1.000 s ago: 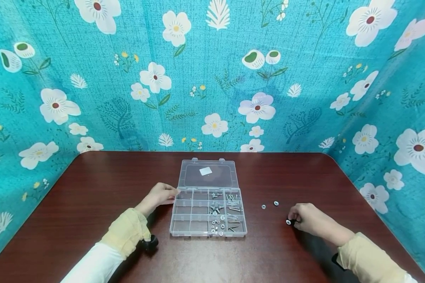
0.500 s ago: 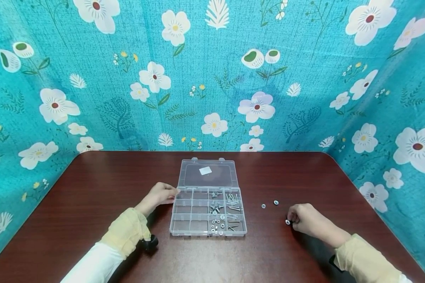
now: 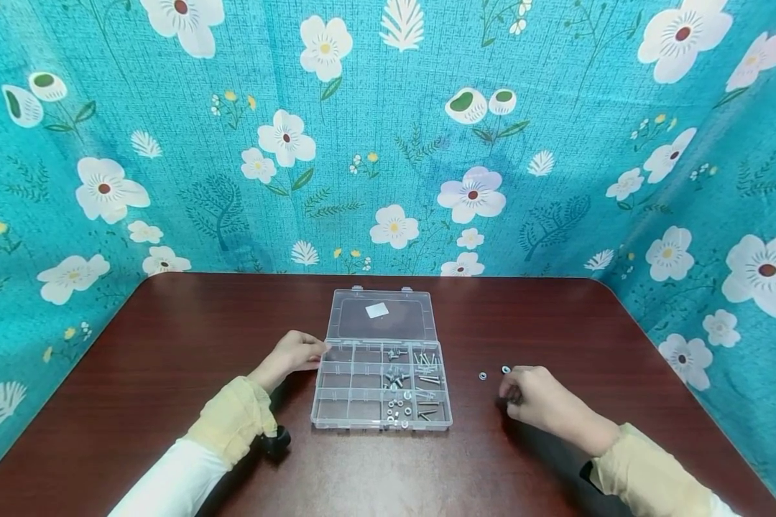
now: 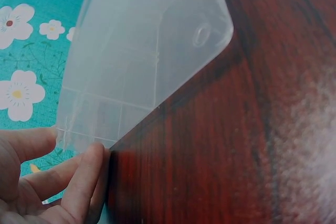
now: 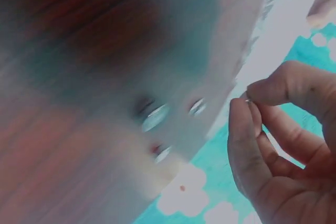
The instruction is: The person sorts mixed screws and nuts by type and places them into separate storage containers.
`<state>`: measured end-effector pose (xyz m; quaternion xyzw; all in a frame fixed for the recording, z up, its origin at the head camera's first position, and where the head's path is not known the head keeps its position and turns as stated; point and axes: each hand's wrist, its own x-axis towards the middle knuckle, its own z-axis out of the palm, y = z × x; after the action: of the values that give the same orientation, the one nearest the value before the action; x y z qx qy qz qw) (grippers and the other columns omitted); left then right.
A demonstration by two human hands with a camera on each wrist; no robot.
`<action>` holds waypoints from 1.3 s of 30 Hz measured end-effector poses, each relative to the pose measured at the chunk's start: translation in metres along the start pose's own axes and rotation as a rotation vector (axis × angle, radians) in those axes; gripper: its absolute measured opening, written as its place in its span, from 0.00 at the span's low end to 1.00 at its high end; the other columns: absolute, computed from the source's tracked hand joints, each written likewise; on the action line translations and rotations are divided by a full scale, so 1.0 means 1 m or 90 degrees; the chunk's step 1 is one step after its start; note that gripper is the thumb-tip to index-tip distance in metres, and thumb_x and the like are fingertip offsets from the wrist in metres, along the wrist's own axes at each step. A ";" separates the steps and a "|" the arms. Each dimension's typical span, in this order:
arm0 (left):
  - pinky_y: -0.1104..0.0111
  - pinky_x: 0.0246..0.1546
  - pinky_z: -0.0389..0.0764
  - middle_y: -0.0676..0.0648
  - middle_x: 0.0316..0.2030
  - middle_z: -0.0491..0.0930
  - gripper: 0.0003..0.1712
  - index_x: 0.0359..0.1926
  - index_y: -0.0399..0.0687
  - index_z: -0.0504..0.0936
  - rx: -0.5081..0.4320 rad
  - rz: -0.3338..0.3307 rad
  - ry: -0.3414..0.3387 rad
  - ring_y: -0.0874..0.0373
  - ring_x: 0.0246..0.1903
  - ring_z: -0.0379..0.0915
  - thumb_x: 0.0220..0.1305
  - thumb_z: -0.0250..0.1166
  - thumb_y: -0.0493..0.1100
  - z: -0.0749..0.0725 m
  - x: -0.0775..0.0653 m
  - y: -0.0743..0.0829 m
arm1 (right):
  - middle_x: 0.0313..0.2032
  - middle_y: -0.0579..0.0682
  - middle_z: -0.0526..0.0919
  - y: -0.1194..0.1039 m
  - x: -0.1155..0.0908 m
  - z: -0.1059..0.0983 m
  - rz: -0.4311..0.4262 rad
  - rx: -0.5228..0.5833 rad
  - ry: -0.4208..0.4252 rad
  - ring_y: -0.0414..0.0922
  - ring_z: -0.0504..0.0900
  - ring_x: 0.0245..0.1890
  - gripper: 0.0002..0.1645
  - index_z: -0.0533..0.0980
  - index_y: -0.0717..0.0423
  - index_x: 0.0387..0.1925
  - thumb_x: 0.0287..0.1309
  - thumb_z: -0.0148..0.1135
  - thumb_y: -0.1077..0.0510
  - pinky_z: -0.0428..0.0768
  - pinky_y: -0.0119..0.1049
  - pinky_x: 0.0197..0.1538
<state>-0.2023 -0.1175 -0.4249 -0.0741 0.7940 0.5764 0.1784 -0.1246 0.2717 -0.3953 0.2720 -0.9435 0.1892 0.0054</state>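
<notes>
A clear plastic compartment box (image 3: 365, 409) lies on the table with its lid (image 3: 381, 323) laid back. My left hand (image 3: 295, 352) holds its left edge near the hinge, thumb and fingertips around the corner in the left wrist view. Screws (image 3: 427, 362), bolts (image 3: 396, 378) and nuts (image 3: 408, 411) fill the two right columns. Right of the box, a small nut (image 3: 482, 375) and another nut (image 3: 506, 370) lie on the table. Just in front of them, my right hand (image 3: 543, 402) pinches a tiny metal piece (image 5: 248, 100), mostly hidden by thumb and forefinger.
The dark red-brown table (image 3: 233, 301) runs back to a teal flowered curtain (image 3: 362, 129). A blurred ring-shaped metal piece (image 5: 155, 118) lies closest to the right hand in its wrist view, with two smaller ones beyond. The box's left columns are bare.
My right hand has moved left, nearer the two nuts. The nut that showed by its fingertips is out of sight in the head view. The left hand stays at the box.
</notes>
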 end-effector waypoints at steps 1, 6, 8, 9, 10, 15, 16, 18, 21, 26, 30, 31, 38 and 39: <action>0.67 0.37 0.82 0.32 0.43 0.76 0.18 0.47 0.20 0.74 -0.001 -0.002 0.000 0.56 0.35 0.75 0.62 0.59 0.34 0.000 0.000 0.000 | 0.21 0.40 0.72 -0.005 0.002 0.001 -0.015 0.005 0.008 0.32 0.68 0.21 0.11 0.75 0.54 0.20 0.34 0.63 0.72 0.71 0.26 0.21; 0.67 0.38 0.82 0.31 0.46 0.75 0.18 0.48 0.20 0.73 -0.001 -0.004 -0.001 0.55 0.37 0.75 0.62 0.59 0.34 0.001 0.000 0.000 | 0.20 0.39 0.69 -0.032 0.015 0.006 -0.101 0.029 0.057 0.31 0.65 0.20 0.11 0.75 0.53 0.18 0.35 0.62 0.72 0.68 0.23 0.20; 0.67 0.38 0.82 0.31 0.46 0.76 0.18 0.48 0.20 0.73 -0.005 -0.003 -0.002 0.56 0.37 0.75 0.62 0.59 0.34 0.001 0.000 0.000 | 0.20 0.39 0.69 -0.043 0.021 0.007 -0.119 0.046 0.067 0.31 0.66 0.20 0.11 0.75 0.53 0.19 0.35 0.62 0.72 0.68 0.22 0.20; 0.67 0.38 0.82 0.31 0.46 0.76 0.18 0.48 0.20 0.73 -0.006 -0.004 -0.002 0.56 0.36 0.75 0.62 0.59 0.34 0.001 0.001 0.000 | 0.20 0.39 0.69 -0.048 0.024 0.007 -0.125 0.055 0.069 0.31 0.66 0.20 0.11 0.75 0.53 0.19 0.36 0.62 0.72 0.69 0.22 0.20; 0.67 0.38 0.82 0.31 0.46 0.76 0.18 0.48 0.20 0.73 -0.007 -0.004 -0.002 0.56 0.36 0.74 0.62 0.59 0.34 0.001 0.001 0.000 | 0.21 0.39 0.70 -0.053 0.027 0.007 -0.129 0.069 0.067 0.31 0.66 0.20 0.11 0.75 0.53 0.19 0.36 0.62 0.72 0.69 0.21 0.20; 0.67 0.37 0.82 0.32 0.44 0.76 0.18 0.48 0.20 0.73 -0.004 -0.006 0.000 0.56 0.35 0.74 0.62 0.59 0.34 0.000 0.001 -0.001 | 0.21 0.40 0.73 -0.074 0.043 0.009 -0.159 0.118 0.057 0.32 0.70 0.20 0.09 0.77 0.56 0.21 0.38 0.63 0.72 0.73 0.21 0.22; 0.67 0.37 0.82 0.32 0.44 0.76 0.18 0.48 0.20 0.73 -0.004 -0.005 -0.001 0.56 0.35 0.74 0.62 0.59 0.34 0.000 0.001 -0.001 | 0.22 0.41 0.73 -0.077 0.046 0.010 -0.166 0.125 0.055 0.32 0.71 0.21 0.09 0.77 0.56 0.21 0.38 0.63 0.72 0.74 0.21 0.22; 0.67 0.37 0.82 0.32 0.45 0.75 0.19 0.48 0.20 0.73 -0.003 -0.002 -0.001 0.56 0.36 0.74 0.62 0.59 0.34 -0.001 0.000 0.000 | 0.22 0.41 0.74 -0.082 0.052 0.013 -0.174 0.136 0.045 0.32 0.72 0.21 0.08 0.78 0.56 0.21 0.39 0.63 0.72 0.75 0.22 0.23; 0.67 0.38 0.82 0.31 0.45 0.75 0.19 0.48 0.19 0.73 -0.005 0.001 -0.003 0.56 0.36 0.74 0.62 0.59 0.34 -0.001 0.000 0.001 | 0.23 0.41 0.75 -0.089 0.058 0.019 -0.196 0.141 0.036 0.32 0.74 0.23 0.08 0.78 0.56 0.21 0.40 0.62 0.71 0.76 0.22 0.26; 0.67 0.38 0.82 0.31 0.45 0.75 0.19 0.48 0.19 0.72 -0.011 -0.003 -0.009 0.55 0.37 0.75 0.62 0.59 0.34 0.000 0.000 0.001 | 0.26 0.42 0.76 -0.093 0.063 0.031 -0.243 0.131 0.021 0.31 0.73 0.25 0.06 0.78 0.57 0.23 0.45 0.61 0.70 0.74 0.18 0.28; 0.68 0.37 0.82 0.31 0.45 0.76 0.19 0.48 0.19 0.72 -0.016 -0.005 -0.011 0.56 0.36 0.75 0.62 0.59 0.34 0.000 0.000 0.001 | 0.31 0.44 0.78 -0.091 0.062 0.031 -0.255 0.116 -0.010 0.31 0.72 0.27 0.06 0.79 0.57 0.29 0.50 0.61 0.69 0.73 0.17 0.29; 0.68 0.37 0.82 0.31 0.44 0.76 0.19 0.48 0.19 0.72 -0.019 -0.005 -0.010 0.56 0.36 0.75 0.62 0.59 0.33 0.000 0.000 0.001 | 0.32 0.44 0.78 -0.089 0.061 0.030 -0.253 0.111 -0.017 0.31 0.73 0.28 0.06 0.79 0.57 0.31 0.51 0.60 0.69 0.73 0.17 0.30; 0.67 0.37 0.82 0.31 0.45 0.75 0.19 0.48 0.19 0.72 -0.020 -0.004 -0.009 0.55 0.36 0.74 0.62 0.59 0.33 0.000 0.000 0.000 | 0.35 0.44 0.79 -0.071 0.054 0.017 -0.225 0.047 -0.041 0.35 0.76 0.33 0.09 0.80 0.56 0.36 0.52 0.61 0.68 0.77 0.23 0.34; 0.67 0.38 0.82 0.30 0.46 0.75 0.19 0.49 0.19 0.72 -0.018 -0.005 -0.008 0.55 0.37 0.74 0.62 0.59 0.34 0.000 0.000 0.000 | 0.35 0.45 0.79 -0.067 0.053 0.015 -0.221 0.041 -0.041 0.35 0.75 0.33 0.10 0.79 0.56 0.37 0.52 0.62 0.68 0.77 0.23 0.33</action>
<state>-0.2027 -0.1177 -0.4245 -0.0756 0.7845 0.5871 0.1847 -0.1334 0.1868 -0.3794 0.4367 -0.8756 0.2065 -0.0006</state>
